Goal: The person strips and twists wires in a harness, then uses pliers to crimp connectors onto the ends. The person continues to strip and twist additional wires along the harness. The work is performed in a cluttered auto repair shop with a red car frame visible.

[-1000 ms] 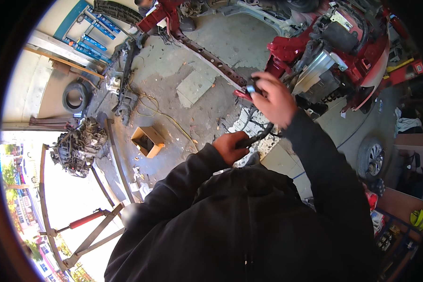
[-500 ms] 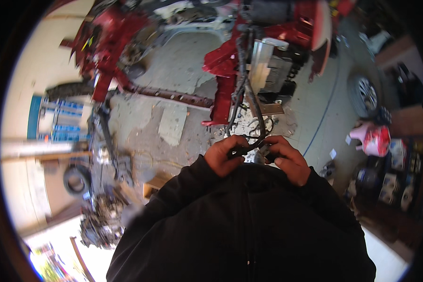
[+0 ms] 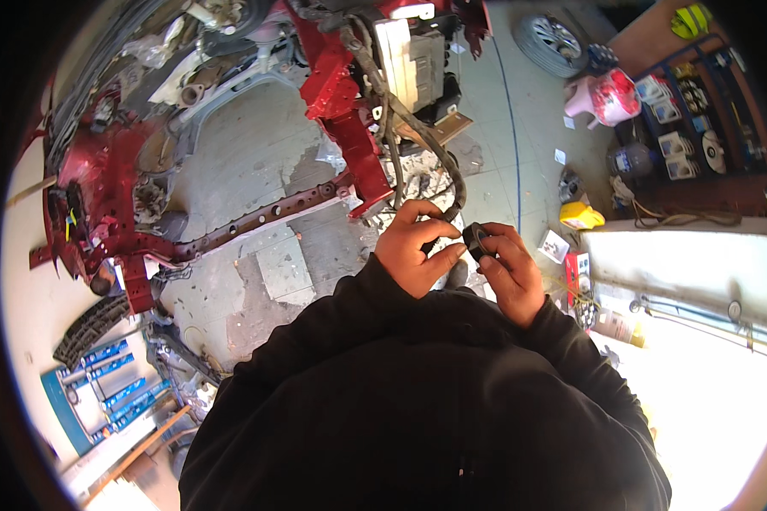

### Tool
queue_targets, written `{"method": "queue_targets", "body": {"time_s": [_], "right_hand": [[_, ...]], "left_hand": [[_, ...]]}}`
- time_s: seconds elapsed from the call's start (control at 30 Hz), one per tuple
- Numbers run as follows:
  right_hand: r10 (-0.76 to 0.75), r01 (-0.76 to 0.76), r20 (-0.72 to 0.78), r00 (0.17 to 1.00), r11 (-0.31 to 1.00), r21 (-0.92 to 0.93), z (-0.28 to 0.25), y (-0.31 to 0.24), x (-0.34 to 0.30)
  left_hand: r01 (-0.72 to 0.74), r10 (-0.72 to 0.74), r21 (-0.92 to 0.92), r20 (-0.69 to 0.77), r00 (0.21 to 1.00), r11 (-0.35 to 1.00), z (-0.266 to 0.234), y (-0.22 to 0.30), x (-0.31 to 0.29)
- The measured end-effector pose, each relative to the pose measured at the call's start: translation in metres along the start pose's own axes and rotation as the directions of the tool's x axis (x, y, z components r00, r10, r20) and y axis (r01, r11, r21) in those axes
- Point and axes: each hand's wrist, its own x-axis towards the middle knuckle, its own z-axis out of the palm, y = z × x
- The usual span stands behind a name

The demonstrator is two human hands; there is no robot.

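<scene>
In the head view, the right hand (image 3: 510, 268) pinches a small black round piece (image 3: 474, 242), at 3 o'clock from the left hand (image 3: 418, 248). The left's fingers and thumb curl to a narrow gap; whether they grip the dark cable bundle (image 3: 441, 152) cannot be told. The bundle runs toward 11 o'clock, passing a red metal frame (image 3: 355, 146).

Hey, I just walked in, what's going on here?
Someone's right hand holds a small black ring, perhaps a tape roll. The left hand is just beside it, near the lower end of a thick dark cable; its exact grip is unclear. The cable runs past a red car frame.
</scene>
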Motion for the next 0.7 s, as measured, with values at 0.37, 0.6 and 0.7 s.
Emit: {"method": "queue_targets", "body": {"time_s": [0.37, 0.6, 0.7], "right_hand": [[-0.030, 0.030, -0.011, 0.999, 0.998, -0.062, 0.007, 0.002, -0.012], [-0.055, 0.063, 0.066, 0.996, 0.990, -0.125, 0.003, 0.002, -0.013], [-0.064, 0.068, 0.028, 0.998, 0.981, -0.183, 0.005, 0.008, -0.013]], "left_hand": [[-0.077, 0.092, 0.187, -0.074, 0.993, 0.979, 0.016, 0.002, -0.019], [0.028, 0.002, 0.251, -0.122, 0.993, 0.968, 0.028, 0.010, -0.032], [0.017, 0.011, 0.187, -0.147, 0.989, 0.982, 0.029, 0.004, -0.040]]}}
